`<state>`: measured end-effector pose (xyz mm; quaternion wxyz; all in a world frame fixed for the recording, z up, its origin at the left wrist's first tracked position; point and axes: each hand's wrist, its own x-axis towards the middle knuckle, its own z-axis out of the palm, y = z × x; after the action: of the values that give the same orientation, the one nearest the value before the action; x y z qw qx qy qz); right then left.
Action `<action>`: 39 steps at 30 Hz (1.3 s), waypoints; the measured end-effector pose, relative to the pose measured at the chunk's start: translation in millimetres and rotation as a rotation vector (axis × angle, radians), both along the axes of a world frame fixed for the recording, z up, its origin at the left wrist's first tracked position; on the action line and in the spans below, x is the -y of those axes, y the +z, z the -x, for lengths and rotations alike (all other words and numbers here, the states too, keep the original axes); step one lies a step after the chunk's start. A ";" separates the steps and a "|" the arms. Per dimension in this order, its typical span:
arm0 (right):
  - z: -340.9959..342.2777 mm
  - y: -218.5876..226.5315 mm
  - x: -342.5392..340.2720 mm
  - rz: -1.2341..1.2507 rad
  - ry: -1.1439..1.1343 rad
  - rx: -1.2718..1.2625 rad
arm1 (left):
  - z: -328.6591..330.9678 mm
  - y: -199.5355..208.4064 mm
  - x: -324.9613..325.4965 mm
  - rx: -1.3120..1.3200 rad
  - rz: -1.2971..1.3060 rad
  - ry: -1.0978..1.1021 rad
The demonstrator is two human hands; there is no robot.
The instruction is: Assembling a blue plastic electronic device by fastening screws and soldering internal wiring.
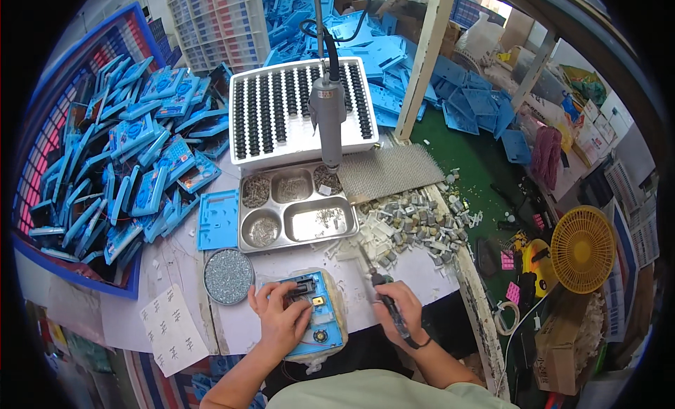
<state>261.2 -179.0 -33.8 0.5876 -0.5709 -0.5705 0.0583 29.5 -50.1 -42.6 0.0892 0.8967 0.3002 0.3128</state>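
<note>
A blue plastic casing lies on a plastic-wrapped pad at the front of the table. Inside it are a black part, a small yellow part and a round dark part. My left hand reaches over the casing's left side, its fingers bent and closed on the black part. To the right of the casing, my right hand grips a slim dark-handled tool, apparently a screwdriver. The tool's thin shaft points up and away, towards loose small parts; its tip is blurred.
A steel compartment tray of screws and a round dish of grey granules stand beyond the casing. A powered screwdriver hangs over a white tray of black parts. Blue casings fill the basket at left.
</note>
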 end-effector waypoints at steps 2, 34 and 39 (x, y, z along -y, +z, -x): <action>-1.9 0.4 7.9 0.016 -0.030 -0.080 | 2.9 -1.2 3.4 -0.010 0.024 0.025; -17.6 -22.1 12.4 -0.061 -0.131 -0.388 | 31.2 -2.9 -18.6 0.026 -0.002 -0.148; -18.5 -16.3 8.8 -0.052 -0.170 -0.419 | 18.1 3.8 -15.7 0.087 0.022 -0.128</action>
<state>279.7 -187.7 -50.1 0.7104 -0.5771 -0.3871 0.1112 11.4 -34.4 -38.7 0.1318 0.8986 0.2413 0.3420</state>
